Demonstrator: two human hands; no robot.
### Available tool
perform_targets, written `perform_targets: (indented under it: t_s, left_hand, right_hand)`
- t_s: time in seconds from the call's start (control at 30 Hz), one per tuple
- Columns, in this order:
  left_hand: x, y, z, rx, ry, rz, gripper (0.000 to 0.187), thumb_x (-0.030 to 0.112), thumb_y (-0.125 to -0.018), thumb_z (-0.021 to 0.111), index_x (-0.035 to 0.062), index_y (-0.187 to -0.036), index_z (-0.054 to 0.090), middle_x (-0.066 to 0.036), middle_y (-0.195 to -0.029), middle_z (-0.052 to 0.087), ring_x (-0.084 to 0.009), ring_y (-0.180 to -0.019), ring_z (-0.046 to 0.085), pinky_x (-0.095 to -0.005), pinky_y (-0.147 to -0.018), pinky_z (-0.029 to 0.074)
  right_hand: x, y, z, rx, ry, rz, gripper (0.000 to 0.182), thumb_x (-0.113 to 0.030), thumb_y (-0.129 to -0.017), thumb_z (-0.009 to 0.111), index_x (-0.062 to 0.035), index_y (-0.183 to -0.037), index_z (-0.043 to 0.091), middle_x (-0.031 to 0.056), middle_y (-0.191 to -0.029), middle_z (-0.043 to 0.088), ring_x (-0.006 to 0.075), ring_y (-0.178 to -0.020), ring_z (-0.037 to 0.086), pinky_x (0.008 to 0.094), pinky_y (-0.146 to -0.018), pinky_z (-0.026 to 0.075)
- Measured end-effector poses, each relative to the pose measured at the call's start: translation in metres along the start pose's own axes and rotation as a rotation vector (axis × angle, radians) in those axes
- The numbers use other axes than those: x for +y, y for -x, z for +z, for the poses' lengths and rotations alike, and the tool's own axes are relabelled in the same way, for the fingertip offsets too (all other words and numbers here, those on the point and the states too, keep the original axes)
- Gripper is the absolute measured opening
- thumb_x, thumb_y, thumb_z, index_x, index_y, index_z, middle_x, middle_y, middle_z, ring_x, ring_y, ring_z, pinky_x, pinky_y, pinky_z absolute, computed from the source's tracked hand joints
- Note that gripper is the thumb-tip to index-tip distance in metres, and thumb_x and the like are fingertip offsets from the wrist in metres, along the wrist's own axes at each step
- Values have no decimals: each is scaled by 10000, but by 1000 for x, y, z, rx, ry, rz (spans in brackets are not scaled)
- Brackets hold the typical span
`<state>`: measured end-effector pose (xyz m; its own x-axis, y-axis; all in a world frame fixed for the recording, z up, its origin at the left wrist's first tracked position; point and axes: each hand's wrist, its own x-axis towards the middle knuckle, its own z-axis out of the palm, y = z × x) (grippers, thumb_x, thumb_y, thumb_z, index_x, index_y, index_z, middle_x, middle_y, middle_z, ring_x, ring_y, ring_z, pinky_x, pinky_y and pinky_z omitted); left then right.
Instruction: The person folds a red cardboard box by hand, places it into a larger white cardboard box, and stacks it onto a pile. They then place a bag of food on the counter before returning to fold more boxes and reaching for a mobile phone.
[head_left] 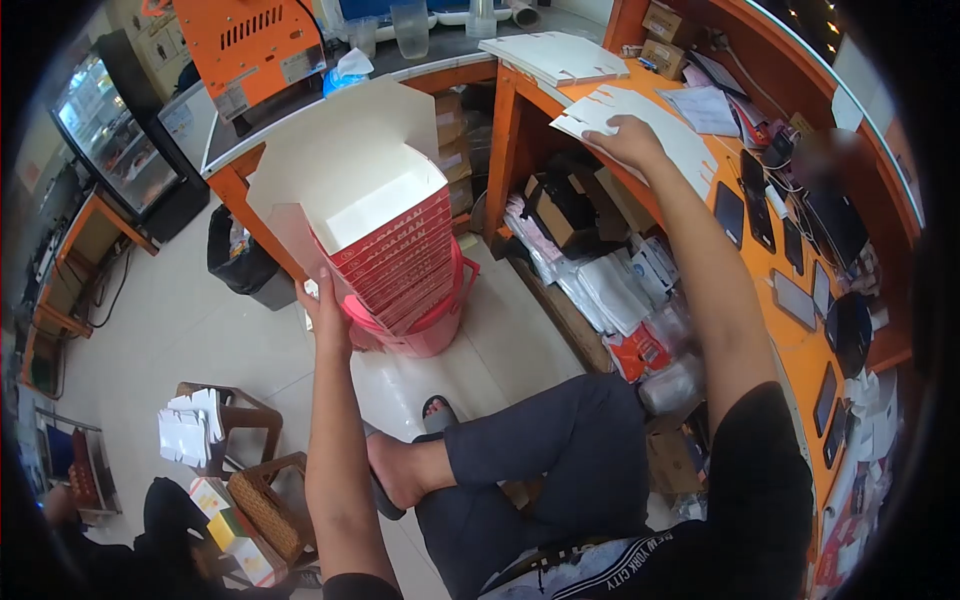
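Note:
A tall stack of nested red boxes with white insides (395, 245) rises from a pink bucket (430, 335). The top box has its white lid standing up. My left hand (328, 312) holds the lower left side of the stack, its thumb in front and the other fingers partly hidden. On the orange desk at the right lies a flat white carton (665, 135) with red edges, seemingly on others like it. My right hand (630, 147) grips this carton near its left edge, fingers bent. A second pile of flat white cartons (555, 60) lies just beyond.
Several phones (760, 220) lie along the orange desk (745, 290). Below it are plastic-wrapped packs (605, 290) and an open cardboard box (565, 210). A black bin (245, 250) stands left of the bucket. Stools (265, 420) hold folded white cartons (190, 425). Another person sits at lower left.

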<state>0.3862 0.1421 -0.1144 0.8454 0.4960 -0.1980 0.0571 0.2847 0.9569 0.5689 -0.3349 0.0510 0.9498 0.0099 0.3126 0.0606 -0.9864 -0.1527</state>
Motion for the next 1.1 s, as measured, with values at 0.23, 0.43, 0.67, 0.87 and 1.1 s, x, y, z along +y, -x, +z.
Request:
perform_targets:
  t_s: [0.23,0.43,0.67,0.87,1.1]
  left_hand:
    - [-11,33,-11,7,-55,-11,1018,631,-902,626,177,-1608,50,-216,-1611,231,-424,-1407,370,-568,-1038,401]
    - [-22,80,-26,-20,-205,-21,866,532,-942,628,74,-1553,222,-189,-1471,416,-302,-1181,554,-469,-936,490]
    - [-61,129,-2,-164,-368,257,468,189,-949,699,13,-1346,525,-141,-1187,620,-192,-989,619,-307,-799,514]
    - [-47,176,75,-462,-184,292,429,208,-975,679,6,-1325,535,-127,-1173,625,-172,-955,619,-286,-804,510]
    - [-38,216,148,-638,-84,158,488,262,-987,670,16,-1370,495,-128,-1225,602,-126,-926,584,-273,-810,497]
  right_hand:
    - [15,-19,-9,-319,113,-59,615,-592,-774,751,-46,-1057,763,208,-1119,709,338,-1091,663,417,-938,507]
    - [25,-35,-18,-286,-251,237,387,-358,-868,682,16,-946,749,243,-1029,716,353,-959,695,438,-866,532]
    - [18,0,-65,539,-227,142,300,-234,-1002,504,33,-1031,637,310,-946,684,495,-903,666,568,-822,514]
    - [19,38,-138,883,-270,52,256,-214,-1016,503,21,-979,598,317,-888,668,511,-891,648,590,-760,495]
    - [16,111,-181,1082,-421,-81,227,-200,-1032,528,16,-981,576,258,-828,676,431,-792,679,456,-671,531]
